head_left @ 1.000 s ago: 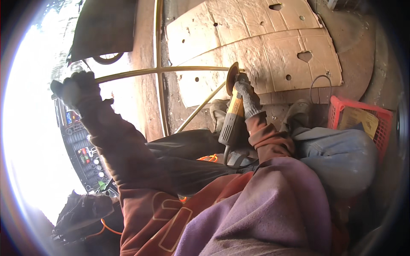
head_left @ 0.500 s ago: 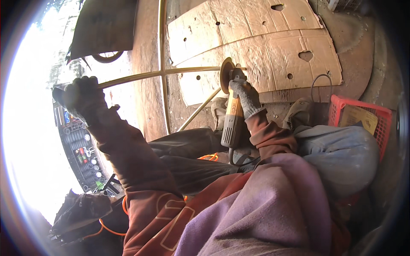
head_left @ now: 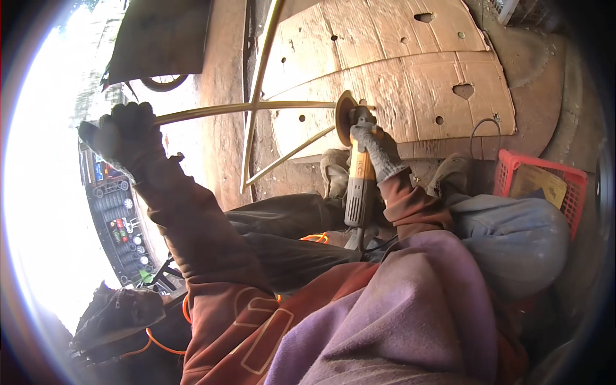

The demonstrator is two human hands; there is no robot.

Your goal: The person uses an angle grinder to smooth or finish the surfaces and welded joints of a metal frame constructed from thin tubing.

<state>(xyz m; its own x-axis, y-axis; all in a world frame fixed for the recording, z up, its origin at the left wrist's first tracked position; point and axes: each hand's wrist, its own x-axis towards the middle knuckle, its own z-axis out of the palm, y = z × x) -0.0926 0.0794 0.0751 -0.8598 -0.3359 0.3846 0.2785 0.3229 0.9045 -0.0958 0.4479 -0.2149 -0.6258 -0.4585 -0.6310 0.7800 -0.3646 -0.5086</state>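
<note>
My left hand (head_left: 130, 138), in a dark work glove, is closed around the left end of a brass-coloured metal frame (head_left: 208, 111) made of crossed bars. One long bar crosses the held one, and a thinner bar slants off its lower end. My right hand (head_left: 377, 153), in a grey knit glove, grips a yellow and grey angle grinder (head_left: 359, 186) near its head. The grinder hangs upright, cord end toward me. Its round disc (head_left: 345, 117) is at the right part of the held bar; whether they touch, I cannot tell.
Flattened cardboard (head_left: 398, 96) with holes lies on the floor beyond the grinder. At the right stands a red plastic crate (head_left: 539, 168) with a yellowish packet inside. My bent legs and shoes are below the frame. An orange cord (head_left: 149, 337) runs at lower left, beside a dark bag (head_left: 115, 314).
The frame has turned: its long bar now leans, with the top farther right and the lower end farther left. My right hand and the grinder have shifted slightly right and nearer.
</note>
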